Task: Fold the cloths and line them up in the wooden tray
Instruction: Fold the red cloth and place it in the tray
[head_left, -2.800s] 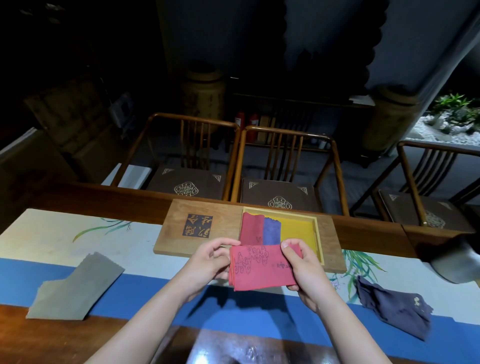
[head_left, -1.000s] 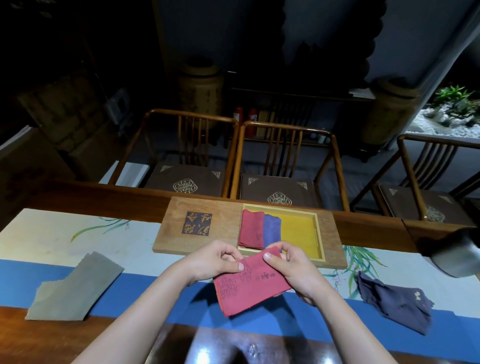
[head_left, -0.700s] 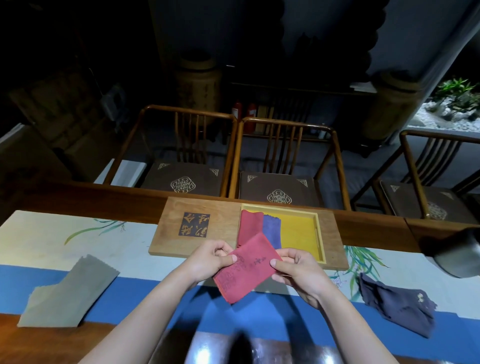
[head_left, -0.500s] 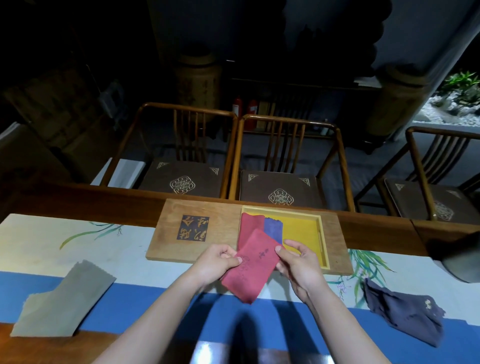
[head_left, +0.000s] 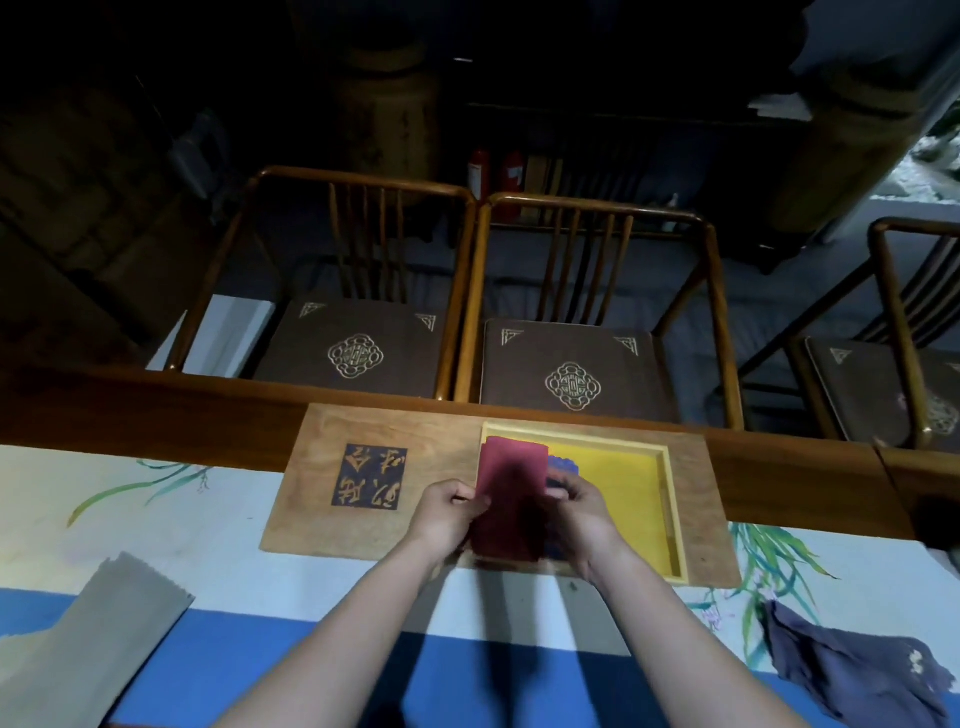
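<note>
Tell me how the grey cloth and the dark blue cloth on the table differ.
The grey cloth lies flat and smooth at the left; the dark blue cloth lies crumpled at the right. The grey one is pale and plain; the dark blue one bears a small light mark. Both lie on the table runner, outside the wooden tray, untouched by either hand.

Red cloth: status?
Both hands, left and right, grip folded red cloth over wooden tray. Grey cloth, dark blue cloth unfolded. Nothing blocking.

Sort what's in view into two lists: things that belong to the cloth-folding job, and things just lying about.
Part of the job:
red cloth, held by left hand and right hand
wooden tray
blue cloth in the tray
grey cloth
dark blue cloth

Just lying about:
chairs
painted table runner
</note>
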